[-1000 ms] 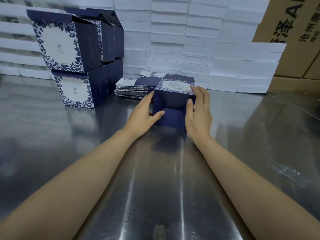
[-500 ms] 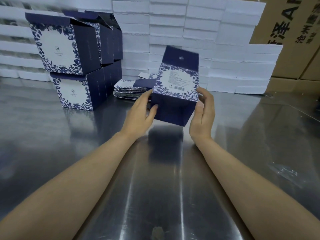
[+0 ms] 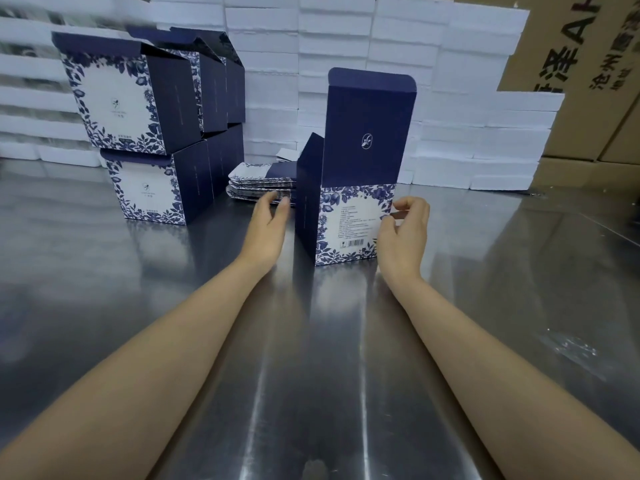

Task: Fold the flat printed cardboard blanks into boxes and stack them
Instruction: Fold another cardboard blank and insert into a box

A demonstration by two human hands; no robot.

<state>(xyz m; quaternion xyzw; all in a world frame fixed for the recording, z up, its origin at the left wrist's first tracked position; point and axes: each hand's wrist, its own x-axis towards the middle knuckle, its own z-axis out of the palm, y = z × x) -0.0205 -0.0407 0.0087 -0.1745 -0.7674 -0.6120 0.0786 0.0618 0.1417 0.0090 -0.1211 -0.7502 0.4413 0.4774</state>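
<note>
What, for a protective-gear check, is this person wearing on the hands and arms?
Nothing that shows. The left hand and right hand are gloveless, with no ring in view. The left forearm and right forearm are bare to the frame edge: no sleeve, watch, bracelet or wristband.

Stacked boxes (image 3: 114, 109) block left; tabletop (image 3: 502, 271) open rightward.

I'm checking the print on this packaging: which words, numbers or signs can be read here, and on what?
"泽 A": large print on the brown carton, cut off at the picture's edge.
"沧州": smaller print on the same carton; the rest is blurred.
On the standing box: fine print and a barcode, too small to read.
On its lid flap: a white emblem, no words.
On the stacked boxes: an emblem and tiny lettering, unreadable.
</note>
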